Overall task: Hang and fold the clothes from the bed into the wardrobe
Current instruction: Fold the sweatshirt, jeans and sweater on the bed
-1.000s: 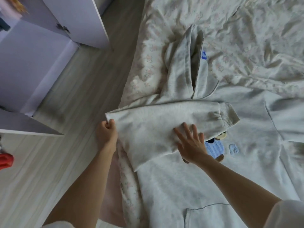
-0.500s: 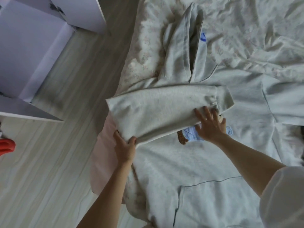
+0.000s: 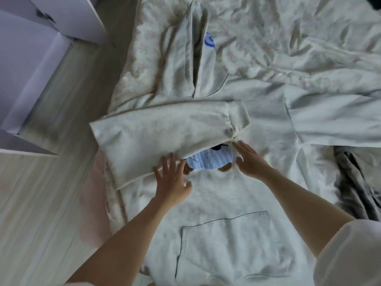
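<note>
— Where's the hoodie?
— Flat on the bed, one sleeve folded across its chest.
— And the wardrobe?
— On the floor left of the bed; both hands lie just below the sleeve.

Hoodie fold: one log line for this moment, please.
step: sleeve folded across hoodie | left hand flat, open | right hand flat, open | on bed

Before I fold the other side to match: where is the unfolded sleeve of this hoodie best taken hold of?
Probably near its far end, which is out of frame, with the right hand from the right. The unfolded sleeve lies flat, running off that edge, so lifting there lets it swing across the chest onto the folded sleeve.
</note>
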A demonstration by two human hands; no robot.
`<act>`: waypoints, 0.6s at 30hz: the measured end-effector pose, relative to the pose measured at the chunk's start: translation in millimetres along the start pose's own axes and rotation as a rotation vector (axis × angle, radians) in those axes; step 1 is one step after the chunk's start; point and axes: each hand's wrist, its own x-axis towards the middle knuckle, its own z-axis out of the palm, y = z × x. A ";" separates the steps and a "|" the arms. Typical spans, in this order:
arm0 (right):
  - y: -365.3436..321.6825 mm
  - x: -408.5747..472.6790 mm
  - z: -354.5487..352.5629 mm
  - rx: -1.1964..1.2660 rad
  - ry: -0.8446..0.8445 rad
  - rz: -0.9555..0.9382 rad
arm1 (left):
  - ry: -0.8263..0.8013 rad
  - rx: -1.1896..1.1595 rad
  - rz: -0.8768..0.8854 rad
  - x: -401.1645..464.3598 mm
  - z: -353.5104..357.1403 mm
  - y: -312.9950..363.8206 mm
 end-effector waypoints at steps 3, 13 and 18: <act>38.3 -14.9 -4.9 0.156 0.182 0.009 | 0.075 -0.054 0.050 10.9 3.2 45.9; 234.0 -56.9 -105.0 0.491 0.830 0.422 | 0.132 -0.001 0.343 82.8 3.0 281.8; 339.0 -38.1 -145.9 0.773 0.936 0.640 | 0.005 0.179 0.440 141.3 31.0 377.1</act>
